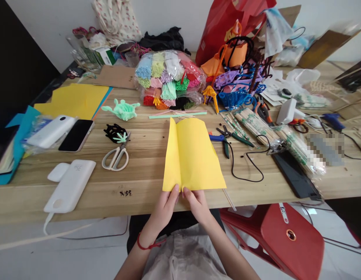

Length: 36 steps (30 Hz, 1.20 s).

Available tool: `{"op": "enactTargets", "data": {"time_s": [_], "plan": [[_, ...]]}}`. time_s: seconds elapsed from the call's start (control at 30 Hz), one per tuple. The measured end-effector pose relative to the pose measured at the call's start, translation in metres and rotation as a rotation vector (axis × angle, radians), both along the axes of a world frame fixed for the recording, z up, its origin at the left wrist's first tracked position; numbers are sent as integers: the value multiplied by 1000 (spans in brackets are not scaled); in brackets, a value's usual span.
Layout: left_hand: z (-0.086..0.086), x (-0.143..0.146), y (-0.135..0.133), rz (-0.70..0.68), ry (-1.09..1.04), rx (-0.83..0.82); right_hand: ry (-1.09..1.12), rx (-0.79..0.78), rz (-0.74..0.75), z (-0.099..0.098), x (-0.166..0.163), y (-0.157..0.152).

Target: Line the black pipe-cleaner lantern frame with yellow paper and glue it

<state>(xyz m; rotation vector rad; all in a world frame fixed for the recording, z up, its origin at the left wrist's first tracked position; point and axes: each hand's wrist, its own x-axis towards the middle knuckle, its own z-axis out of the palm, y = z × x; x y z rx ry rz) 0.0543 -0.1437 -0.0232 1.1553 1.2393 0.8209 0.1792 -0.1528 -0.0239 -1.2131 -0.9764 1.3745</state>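
Observation:
A folded yellow paper sheet (192,155) lies on the wooden table (145,182) in front of me, with a crease running up its left third. My left hand (165,206) and my right hand (197,204) sit side by side at its near edge. The fingertips of both pinch the sheet's lower edge next to the crease. A red string circles my left wrist. A thin wooden stick (228,199) pokes out from under the sheet's right corner.
White scissors (116,157) lie to the left, beyond two white power banks (70,186) and a phone (76,135). Blue and green pliers (227,138), a black cable, stick bundles and a dark tablet (295,175) lie right. A bag of pipe cleaners (168,77) stands behind. A red stool (288,237) stands lower right.

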Motion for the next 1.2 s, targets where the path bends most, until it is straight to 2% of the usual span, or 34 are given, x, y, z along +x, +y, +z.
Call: {"op": "enactTargets", "data": {"time_s": [0.2, 0.33, 0.43, 0.5, 0.57, 0.63, 0.67, 0.73, 0.83, 0.93, 1.07, 1.2], "plan": [[1, -11, 2, -19, 65, -12, -3, -74, -112, -6, 7, -9], [-2, -29, 1, -54, 128, 5, -31, -143, -305, -14, 34, -18], [-1, -40, -2, 32, 191, 64, -95, -172, -430, -15, 55, -21], [5, -41, -6, 120, 315, 276, -210, -116, -426, -11, 64, -23], [15, -39, -12, 71, 532, 672, -432, 1, -353, -4, 68, -26], [24, -35, -17, -175, 745, 1055, -699, 152, -241, 6, 68, -28], [27, -33, -18, -302, 816, 1176, -817, 233, -177, 13, 67, -28], [26, -29, -20, -472, 905, 1283, -979, 400, -58, 27, 64, -27], [12, -29, -17, -541, 934, 1278, -1046, 562, 23, 47, 59, -23], [-7, -37, -10, -603, 952, 1209, -1003, 588, 47, 60, 58, -18], [-22, -54, -1, -679, 977, 1169, -955, 460, 27, 64, 72, -14], [-23, -68, 3, -784, 923, 1154, -949, 283, 0, 45, 105, -8]]}}
